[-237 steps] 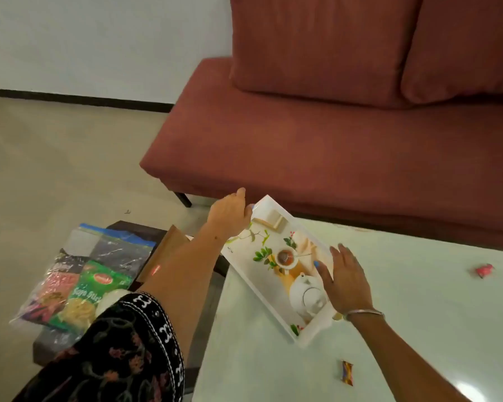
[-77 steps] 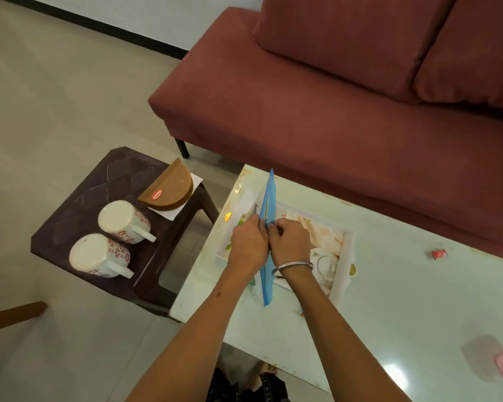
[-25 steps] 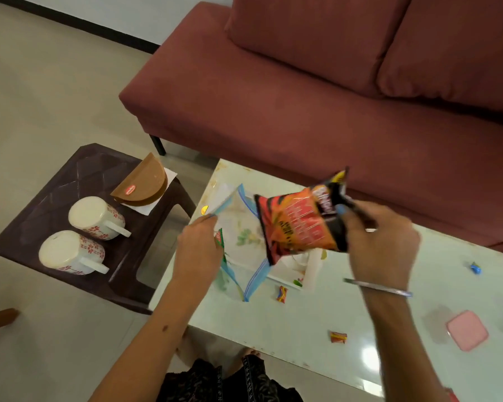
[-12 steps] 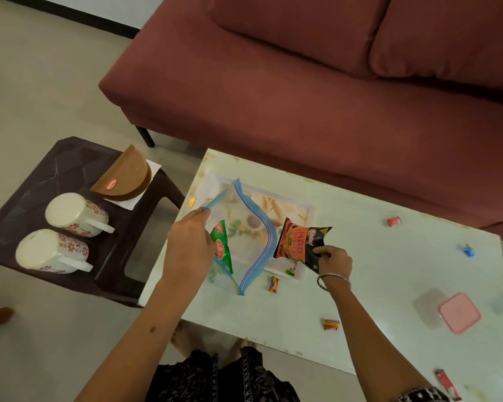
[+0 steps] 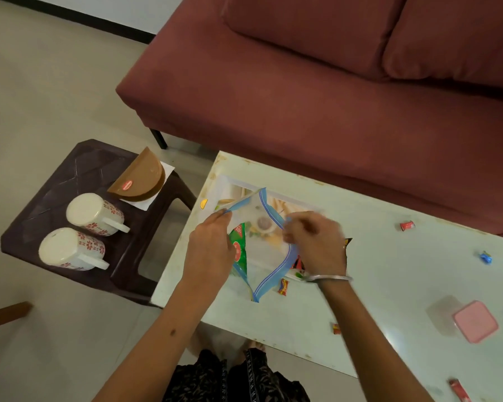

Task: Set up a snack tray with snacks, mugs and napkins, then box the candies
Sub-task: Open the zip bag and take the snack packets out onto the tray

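On the dark plastic stool (image 5: pixel 70 175) at the far left, two floral mugs (image 5: pixel 95 213) lie on their sides with handles pointing right, and behind them a brown half-round napkin holder (image 5: pixel 138 177) stands on a white napkin; all of this is well apart from the tray and none of it is loaded yet. On the pale coffee table (image 5: pixel 389 274), the left hand (image 5: pixel 211 250) pinches the left lip of a clear zip bag (image 5: pixel 260 245) with a blue seal, fingers closed on the plastic near its upper corner. Just inside that lip, touching the left hand's side of the bag, sits a green snack packet (image 5: pixel 238 246), standing roughly on end with its long axis running from the far edge of the bag toward the person. The bag's mouth gapes upward over the printed serving tray (image 5: pixel 299 206), which lies beneath it near the table's left end. The right hand (image 5: pixel 315 245) is blurred; its fingers appear closed on the right lip of the seal, though the exact grip cannot be made out. The packet lies left of that hand, across the open mouth, so the free-er right hand would likely have to reach leftward and down into the bag. An orange-and-black snack packet (image 5: pixel 298 262) peeks out under the right wrist, on the tray's near edge. Wrapped candies (image 5: pixel 283 286) are scattered over the table to the right, and a pink-lidded box (image 5: pixel 474 321) waits near the right edge.
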Tool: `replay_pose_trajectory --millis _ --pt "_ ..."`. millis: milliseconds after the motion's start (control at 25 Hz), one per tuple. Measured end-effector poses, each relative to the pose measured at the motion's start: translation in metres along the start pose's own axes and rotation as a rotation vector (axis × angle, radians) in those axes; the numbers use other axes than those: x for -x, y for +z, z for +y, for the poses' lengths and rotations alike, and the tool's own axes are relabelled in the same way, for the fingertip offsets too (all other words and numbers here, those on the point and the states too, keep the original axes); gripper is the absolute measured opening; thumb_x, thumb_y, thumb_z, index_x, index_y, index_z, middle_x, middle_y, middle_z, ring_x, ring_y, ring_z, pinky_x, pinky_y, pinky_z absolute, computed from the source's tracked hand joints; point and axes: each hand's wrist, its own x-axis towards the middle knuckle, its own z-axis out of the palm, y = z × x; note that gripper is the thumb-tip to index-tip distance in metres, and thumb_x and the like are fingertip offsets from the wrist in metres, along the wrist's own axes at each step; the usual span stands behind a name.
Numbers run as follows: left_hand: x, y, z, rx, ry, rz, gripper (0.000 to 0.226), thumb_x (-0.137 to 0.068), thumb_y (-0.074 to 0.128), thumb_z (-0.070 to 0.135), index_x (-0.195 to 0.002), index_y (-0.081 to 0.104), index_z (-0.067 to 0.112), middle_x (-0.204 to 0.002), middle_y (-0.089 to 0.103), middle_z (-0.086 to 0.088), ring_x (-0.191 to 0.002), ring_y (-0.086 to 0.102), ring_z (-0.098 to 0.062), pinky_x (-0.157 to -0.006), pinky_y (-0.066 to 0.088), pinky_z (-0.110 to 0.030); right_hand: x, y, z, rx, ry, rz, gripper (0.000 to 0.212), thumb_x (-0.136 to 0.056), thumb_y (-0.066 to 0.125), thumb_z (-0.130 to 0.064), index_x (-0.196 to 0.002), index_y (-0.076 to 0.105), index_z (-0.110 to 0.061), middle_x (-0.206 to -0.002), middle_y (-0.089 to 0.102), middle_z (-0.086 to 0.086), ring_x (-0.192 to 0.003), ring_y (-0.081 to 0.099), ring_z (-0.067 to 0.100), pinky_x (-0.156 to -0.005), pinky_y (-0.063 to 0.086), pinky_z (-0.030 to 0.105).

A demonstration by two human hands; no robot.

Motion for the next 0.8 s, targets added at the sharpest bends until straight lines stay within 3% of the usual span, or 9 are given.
replay_pose_trajectory --millis 40,120,200,360,480,560,680,800 --pt "0.002 -0.002 0.003 0.006 0.007 0.003 0.044 -0.085 0.059 0.012 -0.128 0.052 0.006 -0.128 0.059 -0.012 -0.115 0.058 -0.025 -0.095 0.051 -0.041 0.003 0.02 -0.009 0.12 0.01 -0.188 0.02 -0.072 0.06 -0.044 -0.071 0.07 -0.026 -0.063 0.071 -0.001 -0.057 0.065 0.007 -0.055 0.051 0.022" --pt "0.008 -0.005 0.009 0.025 0.023 0.02 0.047 -0.084 0.061 0.013 -0.13 0.05 0.007 -0.13 0.058 -0.012 -0.116 0.058 -0.024 -0.093 0.052 -0.039 -0.002 0.058 -0.009 0.438 0.187 -0.47 0.036 -0.075 0.064 -0.048 -0.076 0.064 -0.012 -0.072 0.067 0.008 -0.072 0.062 0.019 -0.058 0.044 0.027" --pt "0.015 -0.006 0.015 0.04 0.048 0.03 0.049 -0.083 0.063 0.012 -0.13 0.051 0.007 -0.129 0.059 -0.011 -0.115 0.059 -0.024 -0.091 0.052 -0.038 -0.012 0.08 0.006 0.671 0.354 -0.533 0.038 -0.083 0.061 -0.038 -0.101 0.058 -0.005 -0.099 0.064 0.013 -0.098 0.061 0.03 -0.071 0.044 0.031" --pt "0.024 -0.001 0.016 -0.005 0.091 0.004 0.048 -0.084 0.06 0.011 -0.131 0.049 0.008 -0.135 0.055 -0.009 -0.124 0.053 -0.021 -0.104 0.041 -0.032 -0.009 0.087 0.021 0.695 0.37 -0.346 0.022 -0.088 0.058 -0.024 -0.101 0.059 -0.005 -0.105 0.065 0.015 -0.102 0.061 0.032 -0.077 0.048 0.034" --pt "0.023 0.003 0.011 -0.108 0.093 -0.037 0.051 -0.089 0.056 0.023 -0.138 0.041 0.014 -0.143 0.047 -0.003 -0.127 0.049 -0.016 -0.104 0.04 -0.027 0.002 0.075 -0.011 0.625 0.23 -0.335 0.017 -0.084 0.061 -0.02 -0.073 0.054 -0.008 -0.077 0.06 0.016 -0.082 0.058 0.029 -0.068 0.045 0.033" --pt "0.018 0.004 0.007 -0.14 0.121 -0.046 0.049 -0.09 0.056 0.025 -0.135 0.043 0.014 -0.142 0.048 -0.003 -0.125 0.051 -0.017 -0.102 0.042 -0.028 0.015 0.044 -0.045 0.57 0.098 -0.286 0.02 -0.081 0.064 -0.022 -0.066 0.059 -0.01 -0.069 0.06 0.014 -0.073 0.056 0.029 -0.062 0.04 0.029" --pt "0.007 0.0 0.003 -0.189 0.086 -0.045 0.045 -0.089 0.054 0.011 -0.133 0.045 0.012 -0.142 0.048 -0.003 -0.118 0.056 -0.023 -0.095 0.046 -0.032 0.036 -0.035 -0.093 0.416 -0.108 -0.128 0.021 -0.078 0.069 -0.029 -0.067 0.061 -0.013 -0.066 0.065 0.005 -0.065 0.058 0.025 -0.06 0.045 0.033" --pt "-0.005 -0.008 -0.003 -0.209 -0.009 -0.006 0.039 -0.087 0.052 0.004 -0.126 0.052 0.009 -0.135 0.055 -0.005 -0.105 0.062 -0.028 -0.086 0.05 -0.037 0.028 -0.105 -0.112 0.133 -0.137 0.014 0.008 -0.074 0.074 -0.021 -0.07 0.068 -0.02 -0.068 0.073 0.001 -0.059 0.067 0.019 -0.055 0.054 0.035"
